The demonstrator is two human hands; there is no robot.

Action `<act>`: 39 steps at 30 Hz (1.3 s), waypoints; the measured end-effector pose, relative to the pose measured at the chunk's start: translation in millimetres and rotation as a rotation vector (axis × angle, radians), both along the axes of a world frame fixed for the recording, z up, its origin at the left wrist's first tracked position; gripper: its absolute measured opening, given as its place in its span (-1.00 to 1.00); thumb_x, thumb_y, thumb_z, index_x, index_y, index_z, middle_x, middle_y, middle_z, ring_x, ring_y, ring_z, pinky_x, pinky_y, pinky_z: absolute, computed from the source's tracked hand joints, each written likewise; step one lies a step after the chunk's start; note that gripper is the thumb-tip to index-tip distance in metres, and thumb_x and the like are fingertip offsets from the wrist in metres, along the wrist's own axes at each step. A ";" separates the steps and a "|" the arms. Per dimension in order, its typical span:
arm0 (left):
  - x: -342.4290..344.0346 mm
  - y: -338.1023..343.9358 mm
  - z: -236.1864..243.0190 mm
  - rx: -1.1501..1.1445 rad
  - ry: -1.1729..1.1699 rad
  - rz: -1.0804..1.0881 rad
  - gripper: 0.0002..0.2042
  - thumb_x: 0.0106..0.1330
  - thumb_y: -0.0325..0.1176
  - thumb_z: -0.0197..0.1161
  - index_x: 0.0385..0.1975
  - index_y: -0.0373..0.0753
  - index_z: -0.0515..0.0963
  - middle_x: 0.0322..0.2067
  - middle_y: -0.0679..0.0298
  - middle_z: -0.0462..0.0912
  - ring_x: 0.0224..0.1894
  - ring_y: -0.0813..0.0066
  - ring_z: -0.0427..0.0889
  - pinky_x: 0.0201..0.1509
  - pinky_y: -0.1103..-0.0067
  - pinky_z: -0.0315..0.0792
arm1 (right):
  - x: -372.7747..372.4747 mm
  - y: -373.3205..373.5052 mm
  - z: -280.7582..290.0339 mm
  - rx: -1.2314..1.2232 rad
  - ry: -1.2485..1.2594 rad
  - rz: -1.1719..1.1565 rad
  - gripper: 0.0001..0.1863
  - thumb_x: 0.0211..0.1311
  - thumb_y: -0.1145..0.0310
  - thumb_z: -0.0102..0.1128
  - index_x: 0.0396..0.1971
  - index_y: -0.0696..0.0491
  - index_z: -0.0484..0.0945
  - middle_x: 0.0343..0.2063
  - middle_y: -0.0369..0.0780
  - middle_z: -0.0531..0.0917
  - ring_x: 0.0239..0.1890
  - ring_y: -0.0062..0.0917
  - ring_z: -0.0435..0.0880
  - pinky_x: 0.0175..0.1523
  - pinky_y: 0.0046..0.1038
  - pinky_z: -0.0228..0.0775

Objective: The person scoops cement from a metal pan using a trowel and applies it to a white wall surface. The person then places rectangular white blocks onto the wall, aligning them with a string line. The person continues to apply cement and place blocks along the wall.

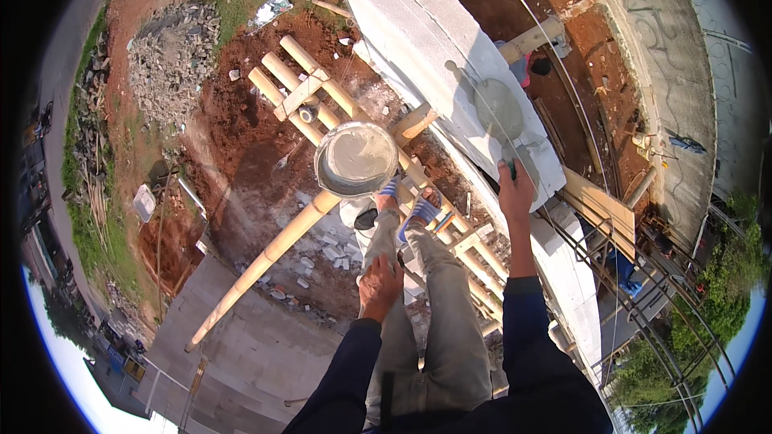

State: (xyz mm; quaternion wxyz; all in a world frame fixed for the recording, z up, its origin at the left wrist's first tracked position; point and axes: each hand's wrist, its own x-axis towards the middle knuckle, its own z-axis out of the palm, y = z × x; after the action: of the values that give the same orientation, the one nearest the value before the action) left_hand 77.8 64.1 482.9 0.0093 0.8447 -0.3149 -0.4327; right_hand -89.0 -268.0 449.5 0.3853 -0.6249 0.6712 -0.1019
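My right hand (515, 185) is closed round the green handle of a trowel, held over the top of the white block wall (426, 20). Its blade is hard to separate from the grey mortar and shadow beyond my fingers. A rounded patch of wet grey mortar (498, 108) lies on the wall just ahead of that hand. My left hand (379, 285) rests on my left trouser leg with its fingers stretched out, holding nothing. Beyond it, a round bucket (326, 177) filled with grey mortar stands on the bamboo scaffold near my feet.
Bamboo poles (273, 245) form the scaffold under my striped slippers (418, 213). Far below lie red soil, broken blocks and a rubble pile (173, 60). Another person (537, 66) is down beyond the wall. A thin string runs along the wall; steel bars (651, 313) jut out at right.
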 end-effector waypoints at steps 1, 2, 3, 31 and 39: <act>0.6 1.0 -0.8 -0.004 0.000 -0.001 -0.70 0.46 -0.10 0.25 -0.06 -0.22 0.53 -0.14 0.00 0.68 -0.11 -0.11 0.76 -0.07 0.05 0.66 | 19.1 -8.9 -3.2 -0.031 0.025 0.022 -0.61 0.56 0.14 0.22 -0.28 0.23 0.58 -0.59 -0.28 0.52 -0.51 -0.54 0.53 -0.33 -0.37 0.36; 1.1 2.7 -0.2 -0.005 0.001 -0.001 -0.68 0.46 -0.11 0.25 -0.01 -0.22 0.55 -0.13 -0.01 0.70 -0.12 -0.13 0.77 -0.06 0.06 0.66 | 43.2 -16.9 -1.5 -0.191 0.061 0.113 -0.58 0.55 0.10 0.22 -0.29 0.23 0.55 -0.55 -0.17 0.58 -0.46 -0.32 0.60 -0.26 -0.26 0.41; 1.5 3.4 -0.2 -0.009 0.001 -0.003 -0.67 0.47 -0.11 0.26 0.03 -0.22 0.56 -0.12 -0.02 0.71 -0.13 -0.14 0.77 -0.05 0.07 0.66 | 68.1 -26.4 1.7 -0.354 0.096 0.203 -0.54 0.55 0.06 0.22 -0.30 0.24 0.52 -0.50 -0.07 0.65 -0.41 -0.09 0.67 -0.19 -0.15 0.46; -1.9 4.4 3.6 -0.060 -0.009 -0.012 -0.70 0.44 -0.15 0.27 -0.04 -0.24 0.57 -0.16 0.00 0.72 -0.15 -0.10 0.77 -0.09 0.08 0.65 | 156.2 -30.0 -3.9 -0.353 0.064 0.231 -0.65 0.49 0.27 0.25 0.07 0.22 0.57 -0.19 0.18 0.71 -0.18 0.19 0.71 -0.11 0.05 0.54; -3.7 6.6 3.6 -0.096 -0.041 -0.031 -0.71 0.45 -0.16 0.27 -0.04 -0.24 0.57 -0.19 0.00 0.72 -0.20 -0.11 0.77 -0.14 0.09 0.66 | 154.2 -29.7 -3.3 -0.411 0.059 0.220 -0.62 0.50 0.29 0.26 0.14 0.24 0.56 -0.15 0.17 0.73 -0.16 0.18 0.73 -0.09 0.02 0.58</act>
State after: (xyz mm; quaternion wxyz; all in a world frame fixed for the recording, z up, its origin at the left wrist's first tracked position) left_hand 74.0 70.7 486.5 0.0367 0.8470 -0.3484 -0.3999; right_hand 65.2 -297.7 446.2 0.2390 -0.7625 0.5750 -0.1755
